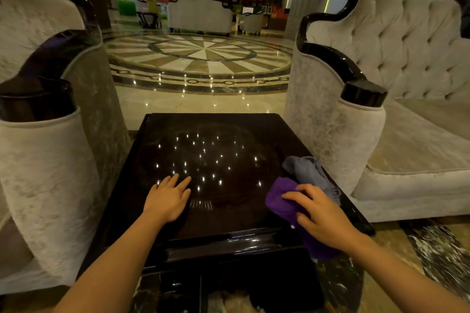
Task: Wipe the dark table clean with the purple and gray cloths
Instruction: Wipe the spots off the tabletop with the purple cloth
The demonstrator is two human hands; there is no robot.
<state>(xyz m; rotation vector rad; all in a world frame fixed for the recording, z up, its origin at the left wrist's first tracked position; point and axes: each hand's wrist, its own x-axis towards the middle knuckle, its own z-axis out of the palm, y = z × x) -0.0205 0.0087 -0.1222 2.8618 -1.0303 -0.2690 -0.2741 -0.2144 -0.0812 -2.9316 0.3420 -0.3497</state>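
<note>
The dark glossy table (216, 134) stands in front of me, its top reflecting small ceiling lights. My left hand (166, 198) lies flat on the near left part of the tabletop, fingers together, holding nothing. My right hand (321, 213) presses down on the purple cloth (282, 201) at the table's near right edge; part of that cloth hangs over the front edge. The gray cloth (309, 171) lies bunched just behind the purple one, by the right edge, untouched.
A pale upholstered armchair (50, 160) with dark wood trim flanks the table on the left, and a tufted sofa (407, 84) on the right. Beyond the table lies a polished marble floor (203, 58). A lower dark shelf (229, 282) sits under the table's front.
</note>
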